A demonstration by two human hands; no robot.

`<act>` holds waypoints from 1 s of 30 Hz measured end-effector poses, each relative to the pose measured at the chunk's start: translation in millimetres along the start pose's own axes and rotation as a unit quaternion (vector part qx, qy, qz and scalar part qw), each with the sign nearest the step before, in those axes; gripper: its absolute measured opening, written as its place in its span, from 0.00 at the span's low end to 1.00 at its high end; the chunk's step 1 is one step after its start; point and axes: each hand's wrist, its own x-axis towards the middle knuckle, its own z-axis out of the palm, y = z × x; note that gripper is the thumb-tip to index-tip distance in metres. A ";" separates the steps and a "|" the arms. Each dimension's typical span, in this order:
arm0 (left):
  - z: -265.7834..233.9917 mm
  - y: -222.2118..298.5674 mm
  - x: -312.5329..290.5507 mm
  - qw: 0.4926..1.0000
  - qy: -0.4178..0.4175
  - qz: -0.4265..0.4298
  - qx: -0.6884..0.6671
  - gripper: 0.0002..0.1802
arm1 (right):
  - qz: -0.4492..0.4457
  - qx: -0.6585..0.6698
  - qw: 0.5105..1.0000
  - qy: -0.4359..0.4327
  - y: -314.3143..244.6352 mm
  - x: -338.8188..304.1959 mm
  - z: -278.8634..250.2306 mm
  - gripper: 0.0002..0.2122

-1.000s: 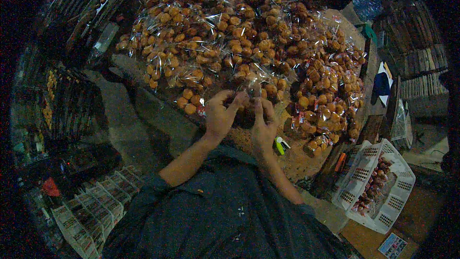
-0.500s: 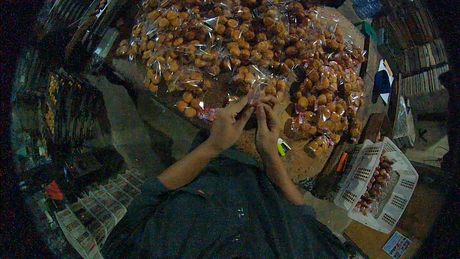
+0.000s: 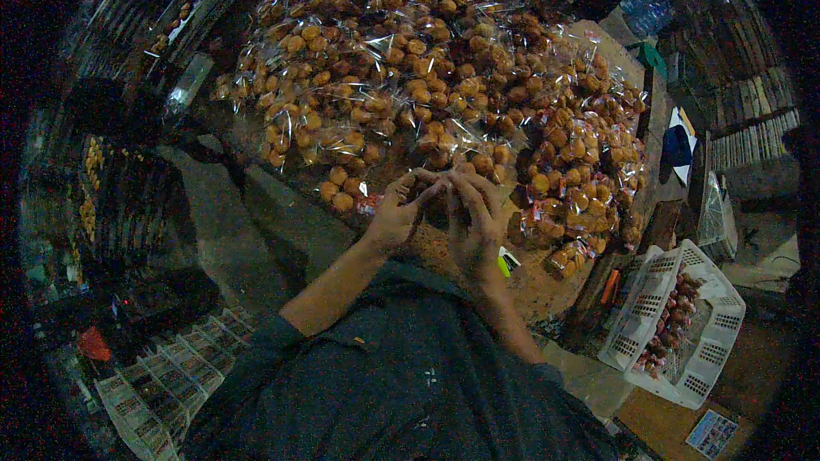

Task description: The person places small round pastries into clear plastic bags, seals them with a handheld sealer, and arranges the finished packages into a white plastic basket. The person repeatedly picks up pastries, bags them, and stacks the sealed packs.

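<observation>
My left hand [image 3: 395, 215] and my right hand [image 3: 475, 220] meet at the near edge of a big heap of bagged round brown buns [image 3: 418, 90]. Fingertips of both are pinched together on what looks like a clear plastic bag; its film barely shows in the dim light, and whatever hangs below the fingers is hidden. Just left of my left hand lie a few buns [image 3: 339, 188] and a red-and-white packet [image 3: 369, 204]. Beside my right wrist is a yellow-green and white object [image 3: 506, 263], perhaps a stapler or cutter.
A white perforated crate [image 3: 716, 323] with small reddish-brown bagged items [image 3: 672, 320] stands at the lower right, next to an orange object [image 3: 610, 287]. Tied bags of buns [image 3: 581, 196] pile up on the table's right side. A pale slatted crate [image 3: 184, 371] is at the lower left.
My fingertips have dropped slightly and drawn together. The clear film that stood up above them no longer shows there. My right hand has turned, its back now more in view.
</observation>
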 end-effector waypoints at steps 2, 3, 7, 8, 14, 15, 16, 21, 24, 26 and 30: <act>4.2 1.5 -4.1 0.998 0.017 0.035 0.048 0.09 | 0.023 -0.026 0.999 -0.014 -9.3 2.6 -3.9 0.13; 8.0 5.5 -5.0 0.991 0.016 0.080 0.102 0.09 | 0.035 -0.040 0.998 -0.018 -14.7 3.8 -5.8 0.13; 30.5 27.3 -17.8 0.982 0.019 0.146 0.118 0.09 | 0.142 0.022 0.987 -0.073 -28.2 6.3 -11.3 0.13; 34.5 31.7 -22.6 0.975 0.045 0.135 0.173 0.10 | 0.179 0.069 0.976 -0.101 -28.9 5.2 -11.4 0.13; 16.9 41.2 -37.9 0.946 0.011 0.034 0.323 0.12 | 0.183 0.131 0.974 -0.015 -19.2 -22.7 9.3 0.17; 9.8 39.8 -39.3 0.943 0.009 0.019 0.333 0.12 | 0.165 0.150 0.975 -0.010 -16.3 -29.5 14.8 0.17; 3.4 37.2 -43.0 0.941 0.011 -0.004 0.338 0.12 | 0.142 0.172 0.975 -0.013 -13.2 -35.7 19.8 0.17; -20.6 17.5 -72.1 0.981 0.093 -0.037 0.169 0.10 | 0.153 0.239 0.948 -0.142 -7.7 -54.9 30.0 0.16; -37.3 12.7 -88.9 0.988 0.109 -0.059 0.095 0.08 | 0.083 0.142 0.963 -0.211 -13.6 -62.6 33.3 0.16; -47.5 12.3 -98.6 0.984 0.107 -0.047 0.138 0.07 | 0.089 0.132 0.966 -0.205 -17.4 -67.3 41.5 0.13; -68.5 18.7 -113.9 0.960 0.134 -0.109 0.219 0.08 | 0.202 0.108 0.929 -0.290 -22.8 -77.1 68.7 0.07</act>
